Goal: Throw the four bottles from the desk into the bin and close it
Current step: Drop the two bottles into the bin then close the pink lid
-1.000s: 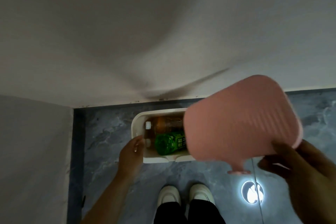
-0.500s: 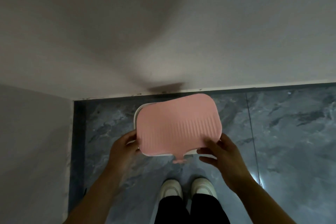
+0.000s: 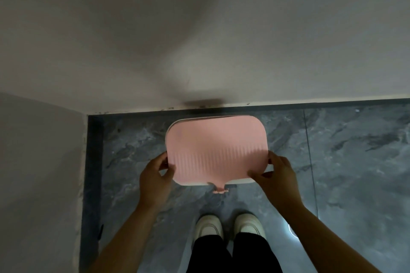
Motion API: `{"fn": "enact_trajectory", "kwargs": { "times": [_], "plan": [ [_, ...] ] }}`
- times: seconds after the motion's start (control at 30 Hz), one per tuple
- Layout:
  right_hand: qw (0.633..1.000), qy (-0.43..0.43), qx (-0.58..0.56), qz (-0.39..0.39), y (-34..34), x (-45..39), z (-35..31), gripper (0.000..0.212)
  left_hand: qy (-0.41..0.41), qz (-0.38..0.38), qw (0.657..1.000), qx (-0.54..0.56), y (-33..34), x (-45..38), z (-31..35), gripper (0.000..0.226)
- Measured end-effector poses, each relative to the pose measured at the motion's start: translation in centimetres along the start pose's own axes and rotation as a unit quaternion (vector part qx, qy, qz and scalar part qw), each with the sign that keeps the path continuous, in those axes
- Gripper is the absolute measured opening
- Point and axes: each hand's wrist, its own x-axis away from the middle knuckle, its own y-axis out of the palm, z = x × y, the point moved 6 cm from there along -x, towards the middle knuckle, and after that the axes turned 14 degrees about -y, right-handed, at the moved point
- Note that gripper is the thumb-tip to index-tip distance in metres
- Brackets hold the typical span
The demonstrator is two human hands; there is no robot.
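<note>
Hands: both of mine pinch the pink lid (image 3: 216, 150) by its near corners, left hand (image 3: 155, 176) at the 8 o'clock corner, right hand (image 3: 278, 175) at the 4 o'clock corner, thumbs on top and fingers curled under the edge.
Lid position: it lies over the white bin (image 3: 240, 181) on the grey marble floor (image 3: 332, 150), straight ahead at 12 o'clock from my shoes (image 3: 228, 226).
Long axis: runs 9 to 3 o'clock, matching the bin's opening; I judge it skewed slightly, since a strip of white rim shows along the far-left edge and again at the near right.
Nearer hand: both sit about equally close, one at each short end, so neither leads.
Bottles: hidden under the lid; I cannot tell their count from here.
Tab: a small pink tab (image 3: 220, 189) hangs off the lid's near edge at 6 o'clock, pointing toward me.
Step in hand: I judge this to be seating the lid, the closing part of the task.
Next move needs: a small shift toward 3 o'clock, then even downward pressure at both corners.
Risk: pressing while skewed could leave one corner unseated.
</note>
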Motion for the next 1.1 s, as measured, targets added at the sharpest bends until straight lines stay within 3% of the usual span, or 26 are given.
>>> {"fn": "enact_trajectory", "kwargs": {
  "times": [0.2, 0.63, 1.1],
  "plan": [
    [0.999, -0.002, 0.049, -0.014, 0.5, -0.3, 0.4, 0.068, 0.019, 0.05, 0.998, -0.032, 0.4, 0.0, -0.3, 0.03],
    [0.995, -0.015, 0.101, -0.006, 1.1, 0.0, 0.6, 0.062, 0.033, 0.053, 0.996, -0.057, 0.6, 0.1, 0.2, 0.037],
    [0.997, -0.017, 0.075, -0.005, 0.8, -0.1, 0.4, 0.059, 0.028, 0.064, 0.99, -0.123, 0.7, -0.1, 0.4, 0.048]
  ]
}}
